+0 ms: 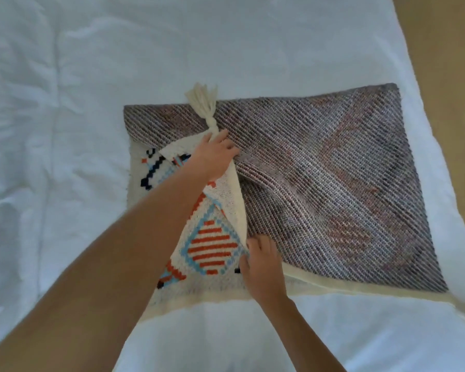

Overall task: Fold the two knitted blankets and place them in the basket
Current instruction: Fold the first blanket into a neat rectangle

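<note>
Head view: knitted blanket (320,183) lies on the white bed (65,103), long axis left-right, near the bed's right edge; open sheet far and left. Left hand (212,157) fingers clamp its tasselled corner (203,103), pointing far; right hand (262,264) fingers pinch the near fold.

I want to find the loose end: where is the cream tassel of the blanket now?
In the head view the cream tassel lies above centre on the blanket's grey back side, pointing away, just beyond the left hand's fingertips.
</note>
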Demonstrator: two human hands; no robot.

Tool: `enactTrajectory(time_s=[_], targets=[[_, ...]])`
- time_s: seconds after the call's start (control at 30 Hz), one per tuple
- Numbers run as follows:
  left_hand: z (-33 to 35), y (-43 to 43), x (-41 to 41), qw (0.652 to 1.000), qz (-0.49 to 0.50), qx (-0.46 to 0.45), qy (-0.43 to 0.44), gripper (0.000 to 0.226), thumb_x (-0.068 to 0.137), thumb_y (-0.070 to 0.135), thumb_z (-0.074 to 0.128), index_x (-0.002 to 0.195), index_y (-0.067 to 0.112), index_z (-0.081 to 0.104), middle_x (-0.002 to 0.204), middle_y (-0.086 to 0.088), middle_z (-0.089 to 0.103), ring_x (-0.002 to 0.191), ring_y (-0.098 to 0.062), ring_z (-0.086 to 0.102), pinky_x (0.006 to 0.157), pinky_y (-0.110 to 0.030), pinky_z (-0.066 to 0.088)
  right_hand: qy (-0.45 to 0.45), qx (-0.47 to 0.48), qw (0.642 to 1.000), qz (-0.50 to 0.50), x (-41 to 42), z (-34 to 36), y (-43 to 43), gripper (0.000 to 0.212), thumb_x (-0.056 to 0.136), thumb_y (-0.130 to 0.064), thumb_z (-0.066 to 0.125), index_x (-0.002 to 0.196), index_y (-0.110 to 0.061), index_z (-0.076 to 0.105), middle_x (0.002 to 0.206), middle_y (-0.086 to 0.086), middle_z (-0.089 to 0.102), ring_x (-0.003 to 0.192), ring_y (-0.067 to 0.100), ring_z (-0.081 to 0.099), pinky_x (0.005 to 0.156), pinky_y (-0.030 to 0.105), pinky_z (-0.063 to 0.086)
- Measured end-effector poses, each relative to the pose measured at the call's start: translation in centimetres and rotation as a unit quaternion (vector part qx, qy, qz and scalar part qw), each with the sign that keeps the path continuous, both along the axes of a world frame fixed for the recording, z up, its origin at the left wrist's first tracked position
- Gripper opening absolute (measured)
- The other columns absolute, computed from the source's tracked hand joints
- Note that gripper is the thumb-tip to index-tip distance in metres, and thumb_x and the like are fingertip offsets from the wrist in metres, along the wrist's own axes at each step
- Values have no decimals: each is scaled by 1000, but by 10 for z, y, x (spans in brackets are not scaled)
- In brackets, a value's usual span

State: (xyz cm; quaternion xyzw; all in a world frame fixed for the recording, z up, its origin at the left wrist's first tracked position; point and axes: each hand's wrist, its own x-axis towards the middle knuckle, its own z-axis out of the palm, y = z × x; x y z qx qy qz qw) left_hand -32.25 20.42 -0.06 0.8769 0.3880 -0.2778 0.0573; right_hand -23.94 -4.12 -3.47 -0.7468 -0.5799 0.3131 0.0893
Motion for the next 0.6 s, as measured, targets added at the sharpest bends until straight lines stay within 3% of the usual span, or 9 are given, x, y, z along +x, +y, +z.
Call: enactTrajectory(time_s=[0.13,0.23,0.37,0.5,0.6], targets=[[1,1,-16,992,-11,48,117,66,81,22,66,141,20,37,149,-10,34,145,-30,11,116,-56,2,-9,24,1000,17,4,-5,3,17,96,-18,42,100,-11,56,100,2,53,93,18,47,85,30,42],[8,-3,-46,983,24,107,147,46,84,28,62,128,19,52,138,-7,49,139,-29,25,116,-54,8,-10,16,999,38,9,-5,8,19,97,-19,37,101,-12,54,98,0,52,91,15,46,84,28,40],[11,-38,-103,983,61,87,147,31,89,29,53,118,20,56,128,-2,57,127,-25,36,108,-42,24,6,27,999,42,10,0,15,15,97,-16,39,95,-11,54,88,-1,50,82,14,46,78,30,45],[7,-109,-158,983,111,45,137,37,90,28,49,126,20,47,130,-7,53,123,-28,39,103,-41,28,0,67,996,56,9,4,5,11,92,-9,48,85,-7,57,79,2,53,72,17,49,66,30,45],[6,-170,-182,985,137,40,98,35,82,23,60,116,15,57,112,-11,63,109,-31,50,92,-43,37,-9,97,991,89,6,4,-19,23,90,-14,39,76,-8,57,67,2,52,60,19,50,58,30,42]])
